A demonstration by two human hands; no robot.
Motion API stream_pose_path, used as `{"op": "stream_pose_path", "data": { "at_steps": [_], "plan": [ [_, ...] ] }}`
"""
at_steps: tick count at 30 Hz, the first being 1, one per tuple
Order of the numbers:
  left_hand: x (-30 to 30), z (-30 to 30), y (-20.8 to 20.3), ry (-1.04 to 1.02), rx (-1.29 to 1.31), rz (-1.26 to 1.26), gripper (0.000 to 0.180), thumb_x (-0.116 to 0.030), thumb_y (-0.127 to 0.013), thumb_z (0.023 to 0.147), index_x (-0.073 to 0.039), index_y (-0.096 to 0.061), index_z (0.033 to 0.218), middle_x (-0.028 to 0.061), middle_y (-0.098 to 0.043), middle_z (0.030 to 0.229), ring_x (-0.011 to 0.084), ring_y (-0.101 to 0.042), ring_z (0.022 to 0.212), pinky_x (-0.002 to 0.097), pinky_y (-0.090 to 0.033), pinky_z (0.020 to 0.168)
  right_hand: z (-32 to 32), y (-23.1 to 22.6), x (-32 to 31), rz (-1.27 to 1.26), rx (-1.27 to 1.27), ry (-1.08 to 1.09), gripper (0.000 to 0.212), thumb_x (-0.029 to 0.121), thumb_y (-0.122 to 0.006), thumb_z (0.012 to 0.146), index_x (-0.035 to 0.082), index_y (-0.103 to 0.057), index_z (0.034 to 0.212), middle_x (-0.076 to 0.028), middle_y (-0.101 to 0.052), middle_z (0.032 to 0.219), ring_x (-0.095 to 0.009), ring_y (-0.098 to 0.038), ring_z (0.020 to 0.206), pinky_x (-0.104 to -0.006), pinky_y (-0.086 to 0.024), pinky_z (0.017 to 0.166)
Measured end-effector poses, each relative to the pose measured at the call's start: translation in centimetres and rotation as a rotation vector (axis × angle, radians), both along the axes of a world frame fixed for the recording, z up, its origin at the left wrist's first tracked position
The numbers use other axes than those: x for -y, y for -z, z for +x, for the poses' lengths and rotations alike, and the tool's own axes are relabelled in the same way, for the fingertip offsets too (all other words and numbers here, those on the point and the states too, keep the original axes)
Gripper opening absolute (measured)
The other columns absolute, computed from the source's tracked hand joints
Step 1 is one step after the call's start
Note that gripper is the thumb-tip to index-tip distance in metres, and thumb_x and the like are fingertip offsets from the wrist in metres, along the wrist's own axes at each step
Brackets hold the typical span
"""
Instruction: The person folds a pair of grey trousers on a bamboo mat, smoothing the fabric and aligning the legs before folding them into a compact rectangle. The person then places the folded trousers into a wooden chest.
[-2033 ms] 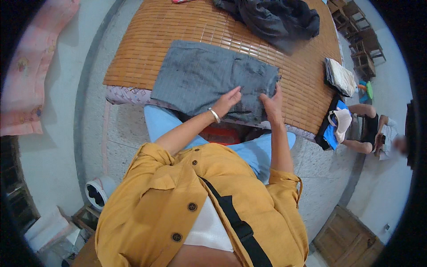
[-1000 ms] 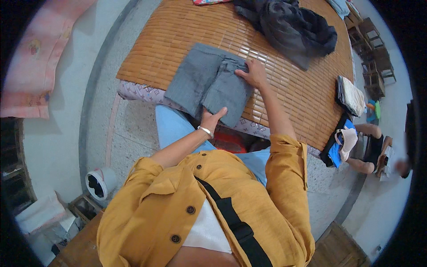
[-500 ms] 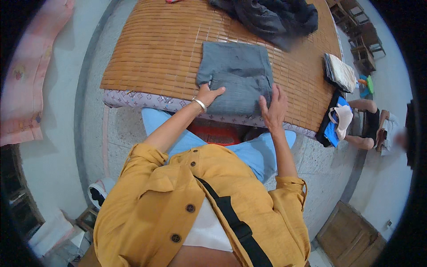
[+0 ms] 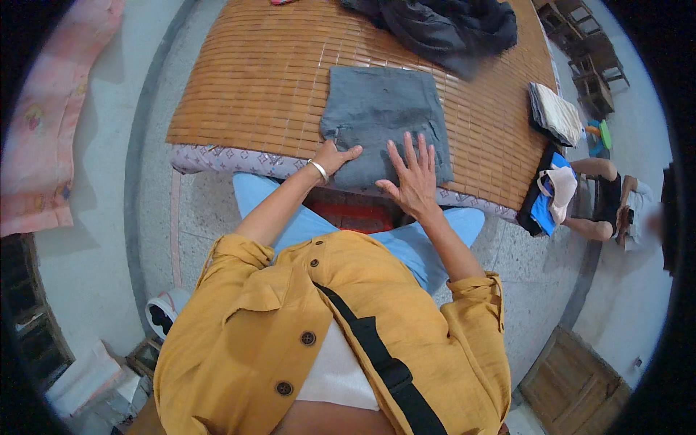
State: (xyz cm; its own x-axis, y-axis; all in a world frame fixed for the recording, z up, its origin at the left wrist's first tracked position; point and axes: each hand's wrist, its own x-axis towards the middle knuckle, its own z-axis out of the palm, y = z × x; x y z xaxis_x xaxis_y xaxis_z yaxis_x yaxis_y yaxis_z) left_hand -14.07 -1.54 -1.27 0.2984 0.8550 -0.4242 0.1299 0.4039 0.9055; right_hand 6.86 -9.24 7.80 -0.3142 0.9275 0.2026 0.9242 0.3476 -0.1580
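A grey garment [image 4: 384,98], folded into a rough square, lies at the near edge of the bamboo mat [image 4: 254,80]. It could be trousers, though the folding hides its full shape. My left hand [image 4: 333,158] has hold of its near left side, thumb lying on top and the other fingers partly hidden at the edge. Spread flat, my right hand [image 4: 415,181] rests on the near right part of the cloth with nothing in its fingers. Farther back on the mat is a crumpled dark garment [image 4: 457,32].
Along the bed's right edge sit a folded stack of clothes [image 4: 554,114] and a pile of blue, black and pale clothes [image 4: 547,196]. Another person [image 4: 605,199] is beyond them on the right. A patterned sheet [image 4: 239,161] hangs below the mat; a red object [image 4: 351,216] shows underneath.
My right hand has moved left from the garment's right edge onto its top, fingers now spread. The left hand has shifted slightly down and left along the near left side.
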Motion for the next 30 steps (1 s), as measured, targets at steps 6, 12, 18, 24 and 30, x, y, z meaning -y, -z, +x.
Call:
{"op": "stream_pose_path", "data": {
  "at_steps": [6,12,18,24,30],
  "plan": [
    [0.0,0.9,0.0,-0.188,-0.347,0.396,0.064,-0.028,-0.074,0.068,0.002,-0.046,0.117,0.019,-0.057,0.106,0.0261,-0.055,0.098,0.0344,-0.043,0.084,2.4,2.3,-1.9,-0.134,0.09,0.007,0.085,0.069,-0.044,0.072,0.016,-0.031,0.136,-0.019,-0.024,0.14,-0.04,-0.018,0.13,-0.0545,-0.017,0.102],
    [0.9,0.9,-4.0,-0.145,-0.482,0.825,0.074,-0.024,-0.074,0.066,-0.008,-0.038,0.13,0.0191,-0.043,0.125,0.0305,-0.042,0.113,0.0371,-0.035,0.094,3.0,3.1,-1.4,-0.16,0.102,-0.014,0.092,0.071,-0.049,0.067,0.016,-0.027,0.138,-0.02,-0.021,0.141,-0.04,-0.017,0.13,-0.0555,-0.017,0.102],
    [3.9,1.0,-5.6,0.67,-0.712,1.067,0.092,-0.011,-0.075,0.06,-0.014,-0.024,0.137,0.0134,-0.025,0.14,0.0329,-0.026,0.128,0.044,-0.024,0.104,5.0,0.5,-1.9,-0.319,0.152,-0.172,0.1,0.046,-0.073,0.059,0.019,-0.02,0.139,-0.014,-0.018,0.143,-0.038,-0.016,0.131,-0.0532,-0.018,0.104],
    [3.3,-0.4,-4.3,0.766,-0.792,0.957,0.1,-0.006,-0.075,0.055,-0.013,-0.019,0.138,0.0142,-0.016,0.144,0.0321,-0.016,0.133,0.0416,-0.02,0.108,6.8,1.0,-1.8,-0.388,0.209,-0.167,0.099,0.024,-0.077,0.058,0.015,-0.02,0.139,-0.012,-0.018,0.144,-0.034,-0.022,0.13,-0.051,-0.028,0.101],
    [2.7,-3.0,-4.4,0.811,-0.634,0.845,0.07,-0.014,-0.064,0.068,-0.006,-0.034,0.131,0.0193,-0.031,0.136,0.0343,-0.029,0.127,0.0394,-0.027,0.104,6.7,1.0,0.0,-0.419,0.007,-0.15,0.079,0.017,-0.07,0.064,0.006,-0.031,0.131,-0.018,-0.03,0.138,-0.036,-0.041,0.118,-0.0445,-0.041,0.092]
  ]
}}
